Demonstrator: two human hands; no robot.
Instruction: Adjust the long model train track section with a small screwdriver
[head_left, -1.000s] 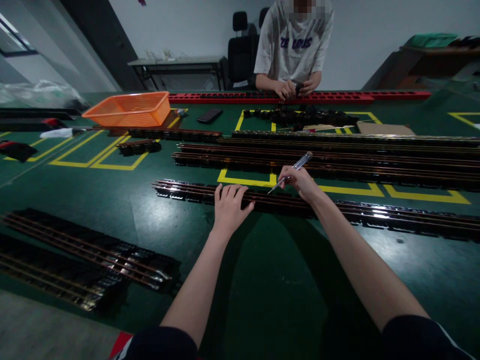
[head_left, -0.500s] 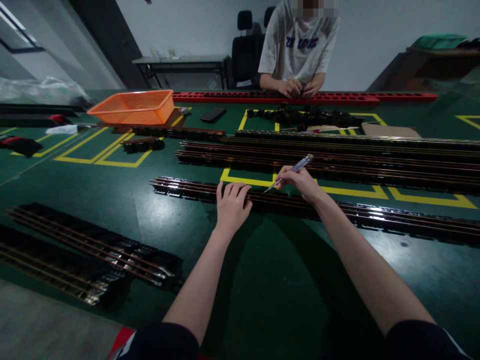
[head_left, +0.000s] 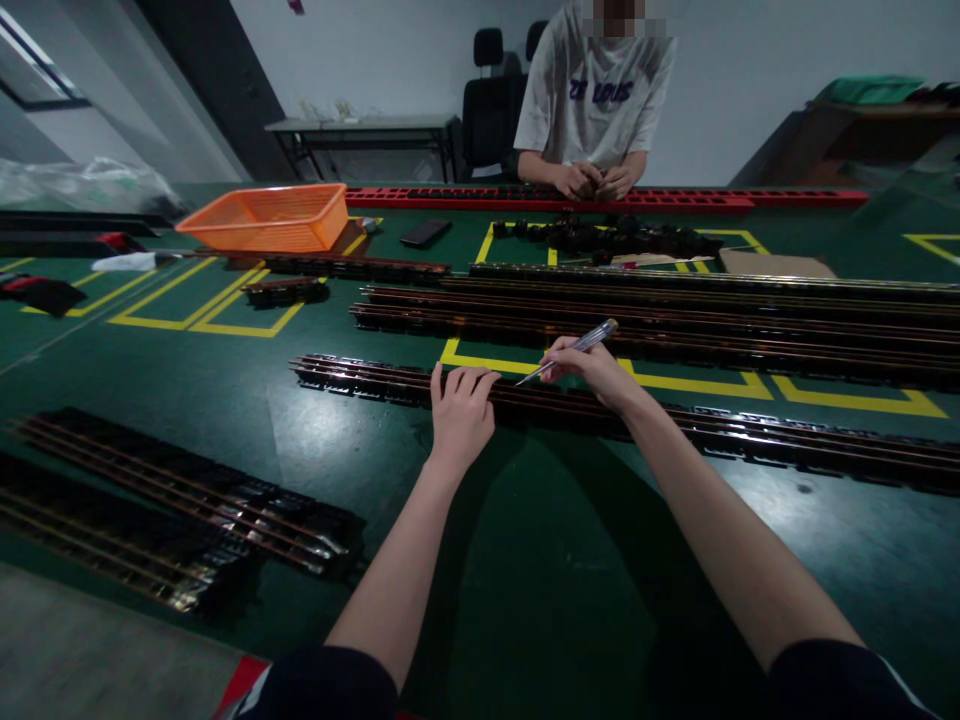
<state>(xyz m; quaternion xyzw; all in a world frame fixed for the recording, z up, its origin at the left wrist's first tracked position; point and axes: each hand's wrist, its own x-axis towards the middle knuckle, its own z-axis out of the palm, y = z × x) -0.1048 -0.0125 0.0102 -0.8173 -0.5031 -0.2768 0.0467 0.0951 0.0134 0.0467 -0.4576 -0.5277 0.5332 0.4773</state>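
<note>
A long black strip with copper-coloured rods (head_left: 360, 376) lies across the green table in front of me. My left hand (head_left: 463, 410) is over it, fingers bent across its top and thumb on the right; the fingertips' far side is partly hidden. In my right hand (head_left: 592, 372) is a slim screwdriver (head_left: 574, 346) with a clear handle, gripped like a pen. Its shaft slants down to the left. The tip is at the strip, just right of my left hand; whether it touches a rod I cannot tell.
Similar long strips (head_left: 675, 325) lie beyond my hands, and shorter bundles (head_left: 187, 490) at the near left. Farther back are an orange basket (head_left: 262, 220), a phone (head_left: 426, 233) and a heap of black parts (head_left: 622, 236). A co-worker (head_left: 596, 100) handles something small at a red rail (head_left: 795, 199).
The screwdriver and my right hand have moved slightly left, closer to my left hand. The strip's left end has also slid a little to the left.
</note>
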